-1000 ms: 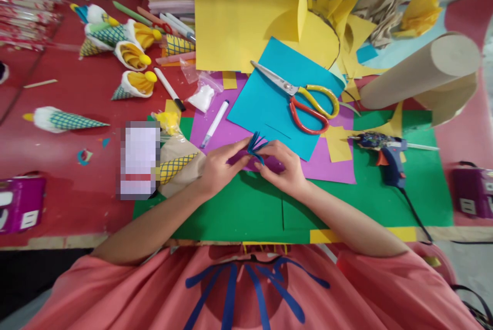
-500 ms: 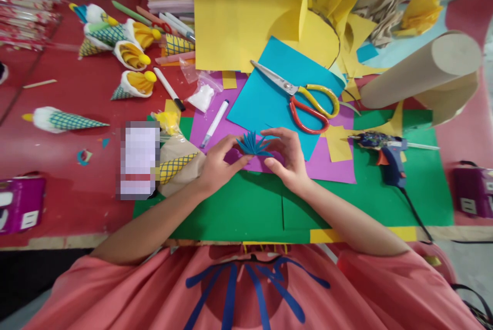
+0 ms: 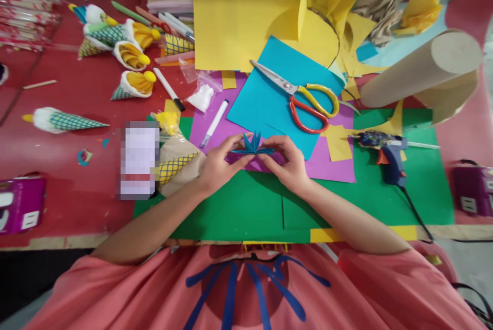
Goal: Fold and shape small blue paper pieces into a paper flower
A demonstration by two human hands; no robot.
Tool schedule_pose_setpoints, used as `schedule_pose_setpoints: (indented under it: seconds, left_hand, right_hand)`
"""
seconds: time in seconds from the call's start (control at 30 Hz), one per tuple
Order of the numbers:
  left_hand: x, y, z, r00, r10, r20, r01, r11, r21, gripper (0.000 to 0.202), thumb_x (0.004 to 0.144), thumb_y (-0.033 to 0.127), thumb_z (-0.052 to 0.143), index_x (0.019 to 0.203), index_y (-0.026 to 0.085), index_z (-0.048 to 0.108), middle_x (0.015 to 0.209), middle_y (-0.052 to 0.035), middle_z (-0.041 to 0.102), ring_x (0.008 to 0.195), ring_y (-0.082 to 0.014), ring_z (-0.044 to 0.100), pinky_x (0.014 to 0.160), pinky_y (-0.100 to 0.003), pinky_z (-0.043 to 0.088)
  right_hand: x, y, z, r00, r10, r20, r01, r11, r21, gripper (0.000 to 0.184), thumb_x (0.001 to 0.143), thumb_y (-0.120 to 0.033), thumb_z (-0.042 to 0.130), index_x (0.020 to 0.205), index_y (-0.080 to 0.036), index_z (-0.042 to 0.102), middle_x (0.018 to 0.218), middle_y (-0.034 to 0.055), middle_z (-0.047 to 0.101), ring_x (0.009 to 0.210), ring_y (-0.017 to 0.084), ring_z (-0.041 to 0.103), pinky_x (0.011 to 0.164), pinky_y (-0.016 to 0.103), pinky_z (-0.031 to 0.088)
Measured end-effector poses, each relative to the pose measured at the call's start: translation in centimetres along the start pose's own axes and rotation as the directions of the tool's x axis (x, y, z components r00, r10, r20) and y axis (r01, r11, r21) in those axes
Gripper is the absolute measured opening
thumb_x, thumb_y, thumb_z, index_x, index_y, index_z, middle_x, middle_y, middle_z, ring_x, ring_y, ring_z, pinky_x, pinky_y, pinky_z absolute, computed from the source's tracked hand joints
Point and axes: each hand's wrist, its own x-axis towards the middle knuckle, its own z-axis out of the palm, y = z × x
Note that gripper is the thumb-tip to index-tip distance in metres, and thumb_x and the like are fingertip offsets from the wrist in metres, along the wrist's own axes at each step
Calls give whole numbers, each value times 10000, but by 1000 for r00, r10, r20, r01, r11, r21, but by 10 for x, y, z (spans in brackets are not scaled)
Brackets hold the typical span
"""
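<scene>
A soft, fairly bright light is filling the red table [image 3: 84, 196]. The upright yellow flap [image 3: 302, 12] is throwing a soft shadow leftward onto the yellow sheet [image 3: 231, 22]. Around the left hand [image 3: 220, 163] and right hand [image 3: 287, 163], details are appearing quite clear. The lens is stretching the edges, the far-left packets [image 3: 26, 19] are looking smeared, and coarse pixels are hiding one left-side object [image 3: 140, 158].

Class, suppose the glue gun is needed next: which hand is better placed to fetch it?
Probably the right hand: the glue gun lies on that side, nearer to it. The left hand is farther away; both hands hold the fanned blue paper.
</scene>
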Motion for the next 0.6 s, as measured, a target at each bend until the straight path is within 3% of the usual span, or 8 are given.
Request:
schedule_pose_setpoints:
  seconds: [0.3, 0.43, 0.6]
  left_hand:
    - [-1, -3, 1, 1000, -14, -1, 14, 999, 46, 355, 814, 385, 663, 1118, 203, 634, 994, -44, 747, 853, -168, 723, 759, -245, 588]
    - [0, 0, 0, 1000, -5, 1, 5, 999, 52, 335, 817, 388, 660, 1096, 204, 640, 992, -47, 744, 865, -167, 717, 755, -241, 585]
    - [1, 2, 0, 999, -17, -28, 14, 995, -102, 339, 816, 372, 665, 1103, 198, 613, 1002, -53, 727, 884, -153, 704, 782, -241, 576]
  right_hand:
    - [4, -1, -3, 983, -167, 69, 173, 981, -87, 31, 856, -219, 627, 882, -208, 613, 820, 18, 672, 764, 134, 638, 697, 267, 520]
    - [4, -1, -3, 982, -177, 70, 183, 979, -94, 25, 872, -222, 604, 874, -211, 627, 816, 20, 683, 762, 141, 645, 711, 278, 523]
    - [4, -4, -3, 993, -113, 33, 115, 989, -96, 62, 856, -262, 633, 880, -205, 634, 839, 26, 701, 772, 147, 657, 697, 273, 530]
